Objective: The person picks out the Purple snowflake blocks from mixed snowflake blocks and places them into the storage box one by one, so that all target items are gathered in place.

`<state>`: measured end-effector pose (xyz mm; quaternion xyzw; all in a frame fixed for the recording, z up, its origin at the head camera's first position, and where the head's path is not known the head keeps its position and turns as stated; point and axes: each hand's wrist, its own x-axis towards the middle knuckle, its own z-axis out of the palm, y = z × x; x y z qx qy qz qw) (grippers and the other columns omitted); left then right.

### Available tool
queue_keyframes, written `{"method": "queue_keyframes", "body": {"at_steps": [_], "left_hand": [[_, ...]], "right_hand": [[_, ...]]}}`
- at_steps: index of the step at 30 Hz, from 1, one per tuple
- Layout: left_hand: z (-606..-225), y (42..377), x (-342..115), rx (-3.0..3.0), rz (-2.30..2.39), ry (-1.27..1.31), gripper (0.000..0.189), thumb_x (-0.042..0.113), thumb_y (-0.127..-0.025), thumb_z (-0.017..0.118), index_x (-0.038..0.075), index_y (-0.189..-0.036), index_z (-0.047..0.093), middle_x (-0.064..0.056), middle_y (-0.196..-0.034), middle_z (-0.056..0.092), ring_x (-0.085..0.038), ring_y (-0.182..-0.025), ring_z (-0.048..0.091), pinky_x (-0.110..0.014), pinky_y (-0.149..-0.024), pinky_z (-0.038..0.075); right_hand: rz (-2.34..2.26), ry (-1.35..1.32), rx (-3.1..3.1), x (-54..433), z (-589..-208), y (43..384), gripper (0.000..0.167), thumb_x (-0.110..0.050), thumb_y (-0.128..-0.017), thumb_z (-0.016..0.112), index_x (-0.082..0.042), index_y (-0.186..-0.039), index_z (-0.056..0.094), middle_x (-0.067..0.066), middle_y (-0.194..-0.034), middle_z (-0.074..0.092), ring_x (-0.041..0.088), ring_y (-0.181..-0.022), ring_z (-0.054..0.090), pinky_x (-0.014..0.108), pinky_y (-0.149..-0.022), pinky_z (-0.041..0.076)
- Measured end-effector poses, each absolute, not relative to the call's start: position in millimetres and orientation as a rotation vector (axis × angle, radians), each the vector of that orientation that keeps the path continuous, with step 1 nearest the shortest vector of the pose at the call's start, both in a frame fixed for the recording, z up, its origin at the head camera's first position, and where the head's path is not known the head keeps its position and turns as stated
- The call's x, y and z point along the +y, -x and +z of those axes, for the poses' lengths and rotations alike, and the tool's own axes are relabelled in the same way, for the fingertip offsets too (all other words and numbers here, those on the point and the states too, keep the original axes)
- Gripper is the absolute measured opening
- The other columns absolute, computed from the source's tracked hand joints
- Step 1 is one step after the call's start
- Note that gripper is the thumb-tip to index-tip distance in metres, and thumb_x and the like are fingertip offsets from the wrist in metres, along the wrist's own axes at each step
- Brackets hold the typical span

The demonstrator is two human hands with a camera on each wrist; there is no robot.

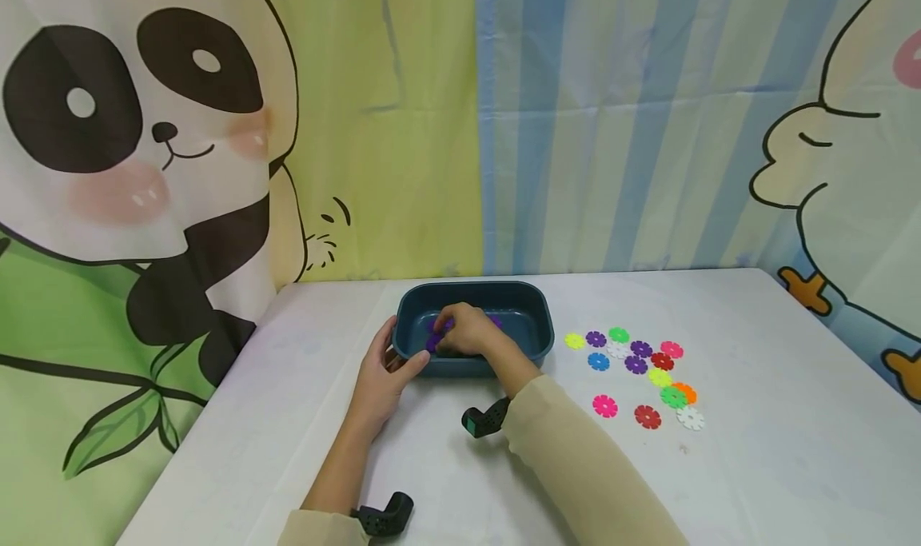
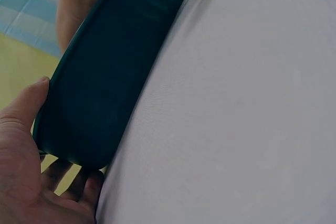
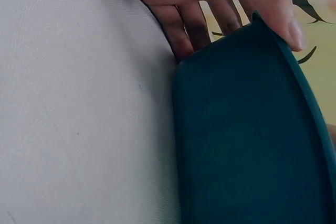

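With fingers of left hand [image 1: 381, 374], gripping tub [image 1: 449, 368] by its left end; with right hand [image 1: 471, 330], reaching inside at purple discs [image 1: 432, 343], impossible to tell whether pinching any.

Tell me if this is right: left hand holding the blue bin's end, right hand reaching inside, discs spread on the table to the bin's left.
Wrong side: the head view shows the spread-out discs on the table to the right of the bin. The rest stands: left hand holding its end, right hand reaching inside.
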<state>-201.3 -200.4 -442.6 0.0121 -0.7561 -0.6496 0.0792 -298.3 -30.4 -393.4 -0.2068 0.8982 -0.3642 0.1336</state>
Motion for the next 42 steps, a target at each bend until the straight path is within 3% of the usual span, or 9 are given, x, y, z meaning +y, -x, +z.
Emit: {"method": "queue_keyframes", "body": {"at_steps": [5,11,19,23,38,42], "left_hand": [[-442,201,-199,-2.262,-1.942,-0.035,0.083,0.025,-0.096,0.076,0.022,-0.164,0.027,-0.013,-0.168,0.031,-0.037,-0.15,0.041,-0.048,-0.118,0.041],[-441,200,-200,-2.266,-1.949,-0.025,0.083,0.025,-0.097,0.075,0.022,-0.164,0.026,-0.013,-0.168,0.03,-0.037,-0.15,0.041,-0.048,-0.118,0.042],[-442,201,-200,-2.28,-1.937,-0.034,0.083,0.029,-0.097,0.075,0.024,-0.164,0.027,-0.011,-0.168,0.031,-0.036,-0.149,0.043,-0.046,-0.116,0.044],[-442,200,-200,-2.282,-1.94,-0.025,0.085,0.03,-0.096,0.076,0.024,-0.164,0.026,-0.012,-0.168,0.031,-0.037,-0.149,0.042,-0.046,-0.116,0.044],[-441,199,-201,-2.304,-1.926,-0.048,0.084,0.028,-0.097,0.075,0.024,-0.165,0.024,-0.013,-0.169,0.029,-0.038,-0.15,0.04,-0.047,-0.116,0.043],[-439,198,-201,-2.311,-1.908,-0.044,0.085,0.029,-0.097,0.075,0.024,-0.165,0.025,-0.012,-0.169,0.03,-0.037,-0.15,0.041,-0.046,-0.117,0.043]], "right_hand": [[-1.092,0.616,2.493,-24,-388,297,0.036,-0.008,-0.088,0.081,-0.006,-0.123,0.07,0.005,-0.082,0.068,0.013,-0.065,0.064,0.024,-0.062,0.052],[-1.1,0.648,2.486,-14,-385,294,0.039,-0.012,-0.09,0.08,-0.005,-0.126,0.069,0.006,-0.092,0.071,0.017,-0.07,0.068,0.028,-0.068,0.055],[-1.225,0.666,2.508,0,-381,286,0.036,-0.013,-0.093,0.076,-0.003,-0.127,0.068,0.01,-0.097,0.074,0.026,-0.078,0.071,0.032,-0.067,0.06],[-1.292,0.67,2.541,8,-382,281,0.033,-0.015,-0.094,0.076,-0.004,-0.125,0.069,0.01,-0.101,0.074,0.021,-0.077,0.069,0.031,-0.067,0.061],[-1.452,0.644,2.628,33,-380,260,0.027,-0.019,-0.096,0.072,-0.013,-0.123,0.071,0.005,-0.099,0.074,0.023,-0.08,0.068,0.03,-0.066,0.06],[-1.496,0.678,2.604,44,-379,254,0.028,-0.019,-0.097,0.072,-0.013,-0.124,0.07,0.007,-0.103,0.074,0.031,-0.085,0.069,0.031,-0.068,0.061]]}}
